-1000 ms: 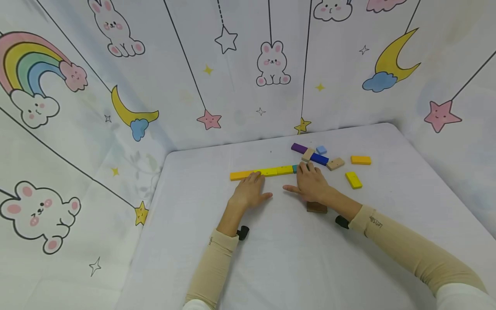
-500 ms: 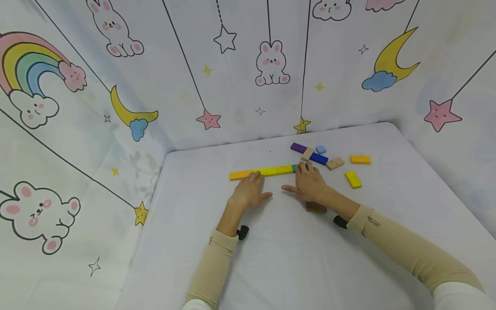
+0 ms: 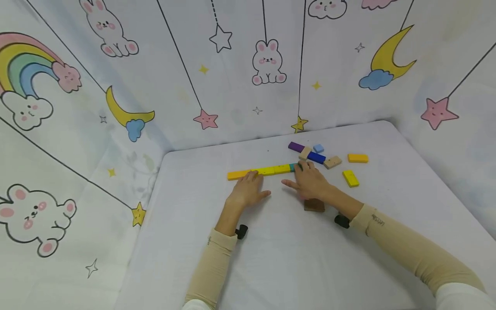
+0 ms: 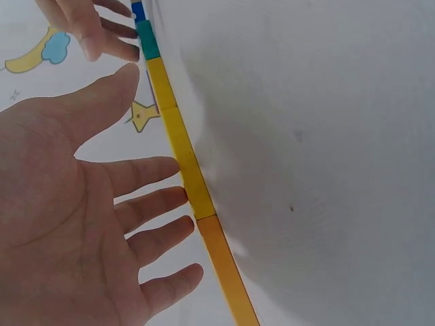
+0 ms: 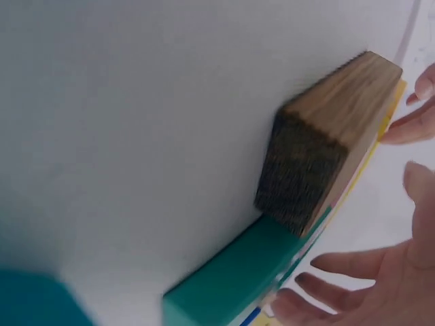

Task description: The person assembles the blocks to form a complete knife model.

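Note:
A straight row of domino-like blocks lies on the white table, with an orange block (image 3: 235,175) at the left, two yellow blocks (image 3: 282,168) and a teal block (image 3: 292,167). The left wrist view also shows a blue block (image 4: 138,11) past the teal one. My left hand (image 3: 246,191) has its fingertips at the row's near side, thumb spread out. Fingers of my right hand (image 3: 311,183) reach the teal end and partly hide it, thumb pointing left. Close below the right hand lies a brown wooden block (image 3: 314,206), large in the right wrist view.
Beyond the right hand lie a purple block (image 3: 296,147), a dark blue block (image 3: 317,157), beige blocks (image 3: 332,162) and a small light-blue piece (image 3: 318,148). Farther right are an orange block (image 3: 358,158) and a yellow block (image 3: 350,178). A cartoon-printed cloth backs the table.
The head view has shifted slightly. Both hands keep their places along the row, and the blocks stay where they were.

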### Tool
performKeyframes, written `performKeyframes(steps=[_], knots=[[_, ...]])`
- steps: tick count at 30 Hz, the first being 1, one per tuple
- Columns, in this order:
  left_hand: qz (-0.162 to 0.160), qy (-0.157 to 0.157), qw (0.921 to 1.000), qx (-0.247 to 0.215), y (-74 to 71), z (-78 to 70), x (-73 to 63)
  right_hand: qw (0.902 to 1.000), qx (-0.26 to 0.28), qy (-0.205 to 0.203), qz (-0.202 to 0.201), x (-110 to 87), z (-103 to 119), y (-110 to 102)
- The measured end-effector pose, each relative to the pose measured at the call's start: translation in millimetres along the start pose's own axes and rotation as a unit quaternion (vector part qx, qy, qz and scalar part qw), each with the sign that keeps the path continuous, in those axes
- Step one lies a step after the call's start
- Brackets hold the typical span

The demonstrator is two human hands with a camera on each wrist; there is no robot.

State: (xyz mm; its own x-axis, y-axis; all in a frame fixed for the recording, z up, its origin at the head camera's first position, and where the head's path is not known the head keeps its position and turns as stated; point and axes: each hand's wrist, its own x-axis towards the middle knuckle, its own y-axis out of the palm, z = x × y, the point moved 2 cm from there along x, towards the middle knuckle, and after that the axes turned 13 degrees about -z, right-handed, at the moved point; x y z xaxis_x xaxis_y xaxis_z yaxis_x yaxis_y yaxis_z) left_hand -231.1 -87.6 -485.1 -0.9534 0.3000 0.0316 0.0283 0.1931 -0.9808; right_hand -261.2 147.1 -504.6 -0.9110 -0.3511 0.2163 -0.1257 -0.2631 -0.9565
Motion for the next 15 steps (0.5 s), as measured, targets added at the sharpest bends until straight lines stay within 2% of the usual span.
performKeyframes(steps=[9, 15], knots=[[0.003, -0.005, 0.9999, -0.013, -4.0, -0.7, 2.0, 0.9967, 0.056, 0.055, -0.021, -5.3, -25, -18], [0.005, -0.009, 0.9999, -0.011, -2.6, 0.1, 3.4, 0.9954, 0.067, 0.055, -0.04, -14.6, -45, -35]])
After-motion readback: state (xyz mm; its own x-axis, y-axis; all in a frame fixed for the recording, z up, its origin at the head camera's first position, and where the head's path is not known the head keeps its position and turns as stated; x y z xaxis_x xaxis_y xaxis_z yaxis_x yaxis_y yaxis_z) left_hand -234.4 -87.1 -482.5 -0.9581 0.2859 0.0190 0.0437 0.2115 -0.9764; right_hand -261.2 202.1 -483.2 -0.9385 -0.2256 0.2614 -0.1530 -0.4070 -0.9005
